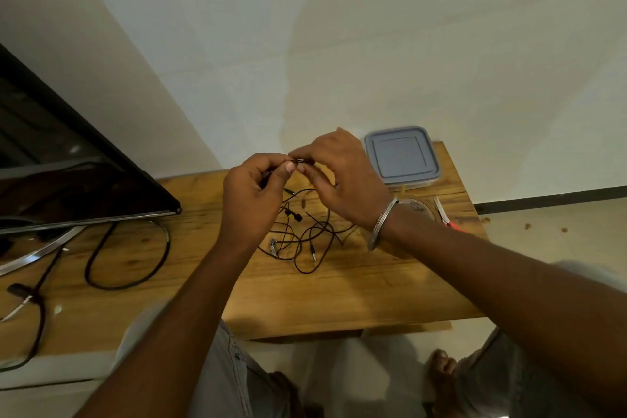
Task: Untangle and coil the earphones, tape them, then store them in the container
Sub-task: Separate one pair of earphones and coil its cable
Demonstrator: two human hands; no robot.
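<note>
A tangle of thin black earphones [305,241] lies on the wooden table [339,295], with loops, earbuds and jack plugs spread out. Part of the cable is lifted above the table. My left hand [251,190] pinches that raised cable between thumb and fingers. My right hand [339,173] pinches the same cable just to the right, fingertips almost touching the left ones. A square clear container with a grey lid [403,156] stands shut at the table's far right corner. A roll of tape [419,209] lies behind my right wrist, partly hidden.
A dark monitor [68,180] leans at the left, with a thick black cable [129,258] looped on the table below it. Red-handled scissors [448,217] lie by the right edge. My knees and a bare foot show below the table's front edge.
</note>
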